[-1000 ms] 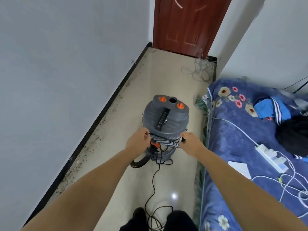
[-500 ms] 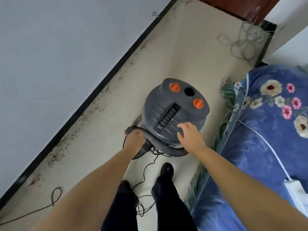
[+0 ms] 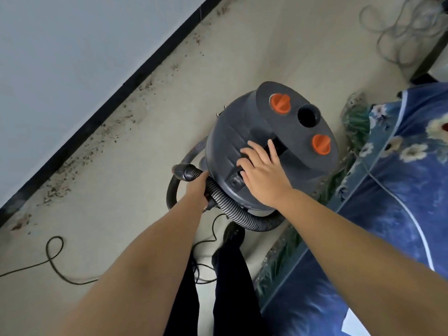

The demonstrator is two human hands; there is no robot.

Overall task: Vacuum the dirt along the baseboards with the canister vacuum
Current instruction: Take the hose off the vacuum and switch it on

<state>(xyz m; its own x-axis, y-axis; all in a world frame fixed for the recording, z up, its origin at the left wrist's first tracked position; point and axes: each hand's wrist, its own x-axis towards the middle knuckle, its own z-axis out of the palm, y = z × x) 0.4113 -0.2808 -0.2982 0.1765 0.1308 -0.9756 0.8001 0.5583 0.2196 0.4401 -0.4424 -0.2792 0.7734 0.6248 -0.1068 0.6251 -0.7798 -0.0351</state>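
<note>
Setup stage by the look of it, no suction on dirt yet.

Grey drum-shaped plastic canister vacuum (image 3: 271, 146) standing upright on the beige tiled floor (image 3: 278, 44), between the black baseboard strip (image 3: 116, 93) under the white wall and the blue floral-quilted bed (image 3: 397, 190), just beside the bed edge. Oval top plate with two orange knobs and a round port, long axis running from near the person toward the far right, roughly parallel to the baseboard. Ribbed black flexible hose (image 3: 232, 209) curving around the near side of the drum, cuff end pointing left toward the wall.

Brown crumbly dirt (image 3: 106, 134) strung along the baseboard, well apart from the hose cuff.

Right hand (image 3: 263, 175) flat on the drum top, fingers (image 3: 252, 151) extended at the recessed handle slot, grasping nothing. Left hand (image 3: 197, 187) clenched around the hose just behind the cuff.

For this step, probably: steady the drum with the right, draw the hose free without kinking, aim the cuff low at the baseboard line. Thin black power cord (image 3: 51, 253) looping on the floor near the feet, likely snag risk.
</note>
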